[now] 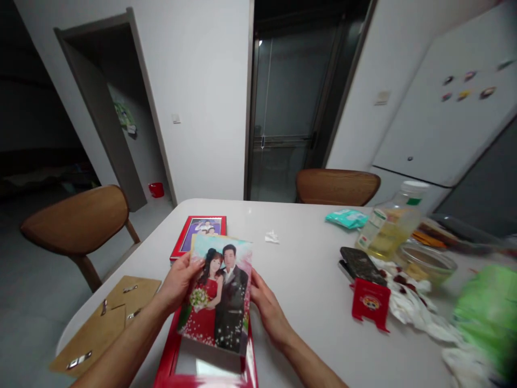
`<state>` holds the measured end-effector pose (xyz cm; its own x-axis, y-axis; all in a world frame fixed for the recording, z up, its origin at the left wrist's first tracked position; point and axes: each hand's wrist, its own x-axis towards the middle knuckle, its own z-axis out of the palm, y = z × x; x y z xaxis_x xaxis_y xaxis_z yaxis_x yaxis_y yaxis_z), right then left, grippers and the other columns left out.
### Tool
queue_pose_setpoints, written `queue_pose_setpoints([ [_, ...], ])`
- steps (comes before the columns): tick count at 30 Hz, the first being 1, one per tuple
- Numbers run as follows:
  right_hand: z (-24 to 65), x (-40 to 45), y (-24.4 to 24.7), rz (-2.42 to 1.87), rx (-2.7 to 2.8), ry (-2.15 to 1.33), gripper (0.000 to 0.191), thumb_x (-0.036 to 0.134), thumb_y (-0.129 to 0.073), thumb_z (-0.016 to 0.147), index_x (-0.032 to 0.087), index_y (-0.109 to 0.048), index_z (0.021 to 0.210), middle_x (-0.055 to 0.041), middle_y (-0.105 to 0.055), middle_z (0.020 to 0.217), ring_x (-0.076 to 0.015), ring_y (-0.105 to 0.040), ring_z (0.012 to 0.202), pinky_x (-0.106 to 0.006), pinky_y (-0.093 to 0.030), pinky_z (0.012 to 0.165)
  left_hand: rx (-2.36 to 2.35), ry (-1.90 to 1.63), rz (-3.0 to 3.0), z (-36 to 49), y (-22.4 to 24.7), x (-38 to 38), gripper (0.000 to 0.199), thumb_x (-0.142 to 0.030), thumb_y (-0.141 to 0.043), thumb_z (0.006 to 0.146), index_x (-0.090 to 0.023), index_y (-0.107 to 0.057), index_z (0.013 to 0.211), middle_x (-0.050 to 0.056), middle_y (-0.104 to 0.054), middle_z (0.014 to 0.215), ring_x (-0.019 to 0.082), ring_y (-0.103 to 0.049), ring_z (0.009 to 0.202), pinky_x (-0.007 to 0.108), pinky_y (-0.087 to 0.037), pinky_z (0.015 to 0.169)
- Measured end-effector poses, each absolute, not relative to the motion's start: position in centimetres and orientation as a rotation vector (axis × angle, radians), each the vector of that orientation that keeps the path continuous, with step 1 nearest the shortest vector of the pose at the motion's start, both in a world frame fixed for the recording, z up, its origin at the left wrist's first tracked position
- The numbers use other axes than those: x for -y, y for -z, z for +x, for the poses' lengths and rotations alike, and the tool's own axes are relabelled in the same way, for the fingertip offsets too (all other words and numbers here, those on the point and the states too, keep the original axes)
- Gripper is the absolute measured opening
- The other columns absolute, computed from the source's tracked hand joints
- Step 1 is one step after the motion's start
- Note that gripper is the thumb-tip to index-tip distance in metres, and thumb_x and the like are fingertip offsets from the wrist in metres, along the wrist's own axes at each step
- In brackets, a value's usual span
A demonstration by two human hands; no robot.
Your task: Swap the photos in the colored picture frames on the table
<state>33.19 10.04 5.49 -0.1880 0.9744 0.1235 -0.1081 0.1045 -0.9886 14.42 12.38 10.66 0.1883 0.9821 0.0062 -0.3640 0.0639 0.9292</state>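
Observation:
A printed photo of a couple [218, 302] is held up between my two hands, tilted over a red frame [165, 364] on the table. My left hand [180, 283] grips its left edge, thumb on the front. At its right edge, my right hand [266, 307] is closed on it, fingers partly hidden behind. Beyond the photo lies a smaller red frame [183, 237] with a picture in it, partly covered by the photo. Brown backing boards [99, 337] with metal clips lie to the left, partly behind my left forearm.
The white table [311, 302] also bears a crumpled tissue [272, 237], a teal packet [346, 218], an oil bottle [383, 231], a black phone-like object [363, 265], a red stand [370, 303], a bowl [428, 264] and a green bag [488, 312]. Two wooden chairs stand at the edges.

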Motion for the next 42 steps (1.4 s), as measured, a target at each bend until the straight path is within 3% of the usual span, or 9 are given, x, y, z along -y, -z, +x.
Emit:
queue_pose_setpoints([
  [6, 29.3, -11.4, -5.5, -0.837, 1.001, -1.43, 0.051, 0.049, -0.036, 0.078, 0.023, -0.038, 0.122, -0.0043, -0.05, 0.12, -0.0182, -0.044, 0.11, -0.035, -0.032, 0.093, -0.728, -1.116, 0.946, 11.7, -10.2, -13.0, 0.025, -0.027, -0.064, 0.067, -0.014, -0.056, 0.087, 0.004, -0.067, 0.075, 0.017, -0.063, 0.064, 0.028, -0.047, 0.063],
  [13, 24.0, -11.0, -6.9, -0.881, 1.003, -1.573, 0.066, 0.062, -0.017, 0.076, 0.017, -0.052, 0.109, -0.0073, -0.064, 0.094, -0.0213, -0.056, 0.093, -0.036, -0.042, 0.081, -0.785, -1.169, 0.978, 9.0, -8.6, -12.8, 0.034, -0.035, -0.066, 0.063, -0.012, -0.057, 0.086, 0.005, -0.067, 0.071, 0.02, -0.062, 0.062, 0.031, -0.047, 0.062],
  [20, 25.6, -7.7, -8.3, -0.975, 0.986, -1.36, 0.045, 0.046, -0.058, 0.064, 0.017, -0.057, 0.098, -0.005, -0.066, 0.083, -0.0226, -0.06, 0.08, -0.038, -0.045, 0.074, -0.733, -1.26, 1.097, 10.6, -9.2, -12.3, 0.029, -0.035, -0.065, 0.065, -0.014, -0.059, 0.084, 0.0, -0.065, 0.069, 0.016, -0.059, 0.066, 0.026, -0.045, 0.066],
  [24, 26.6, -6.2, -8.6, -0.942, 1.081, -1.293, 0.035, 0.04, -0.061, 0.064, 0.017, -0.06, 0.091, -0.004, -0.066, 0.086, -0.0198, -0.059, 0.081, -0.037, -0.042, 0.08, -0.675, -1.282, 1.157, 11.3, -9.4, -10.9, 0.026, -0.033, -0.066, 0.063, -0.013, -0.06, 0.078, 0.0, -0.065, 0.069, 0.015, -0.058, 0.065, 0.025, -0.045, 0.065],
  [31, 25.6, -5.3, -6.7, -0.948, 1.179, -1.296, 0.034, 0.038, -0.059, 0.066, 0.015, -0.06, 0.091, -0.0048, -0.065, 0.091, -0.0206, -0.057, 0.087, -0.037, -0.04, 0.083, -0.637, -1.329, 1.21, 9.6, -8.6, -9.0, 0.036, -0.027, -0.068, 0.062, -0.015, -0.056, 0.093, 0.005, -0.065, 0.09, 0.019, -0.059, 0.082, 0.029, -0.043, 0.076],
  [35, 25.2, -4.6, -6.0, -0.951, 1.224, -1.272, 0.035, 0.038, -0.062, 0.064, 0.013, -0.062, 0.089, -0.0071, -0.063, 0.095, -0.0213, -0.056, 0.09, -0.037, -0.038, 0.086, -0.666, -1.287, 1.235, 9.2, -7.5, -8.3, 0.034, -0.026, -0.07, 0.059, -0.013, -0.059, 0.087, 0.006, -0.067, 0.083, 0.021, -0.06, 0.077, 0.031, -0.045, 0.073],
  [42, 23.4, -3.3, -8.4, -0.986, 1.196, -1.256, 0.043, 0.045, -0.066, 0.054, 0.013, -0.063, 0.083, -0.0069, -0.066, 0.078, -0.0221, -0.06, 0.075, -0.04, -0.044, 0.077, -0.672, -1.288, 1.195, 8.4, -7.2, -7.7, 0.033, -0.029, -0.069, 0.06, -0.012, -0.059, 0.086, 0.007, -0.067, 0.082, 0.022, -0.06, 0.077, 0.032, -0.044, 0.073],
])
